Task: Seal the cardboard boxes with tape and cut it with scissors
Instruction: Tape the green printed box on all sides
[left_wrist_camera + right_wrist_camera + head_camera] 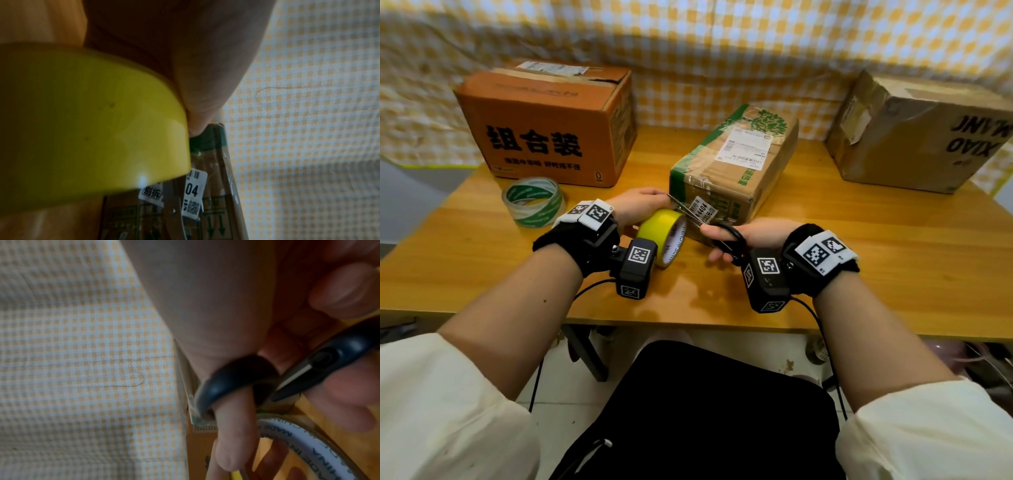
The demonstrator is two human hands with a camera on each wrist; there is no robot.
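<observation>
The middle box (736, 164), brown card with green print and a white shipping label on top, lies on the bench (859, 246) with its near end facing the person. Just in front of that end stands the yellow tape roll (664, 236), up on its edge, its white core printed with lettering. The left hand (640, 205) is wrapped over the roll from the far side, fingers curled round it, and seems to touch the box's near face beside a small barcode sticker (703, 210). The scissors (709, 226) cross between roll and box: black loop handles in the right hand (753, 236), thumb through one loop and fingers curled about the other, the thin blades parted and running up and leftward toward the left hand's fingertips. I cannot make out the strip of tape between the blades; it is too faint against the card.

In the right wrist view the thumb (232, 434) passes through the black ring with the roll's core close beneath it. In the left wrist view the yellow band (92, 129) fills most of the frame, the box edge just behind it.

To the left, near the bench's edge, a second roll (534, 202), clear with green printing, lies flat. Behind it stands an orange box (544, 126) with large black characters. At the far right sits a plain brown box (921, 133). A yellow-and-white checked cloth (722, 51) hangs behind them all.
</observation>
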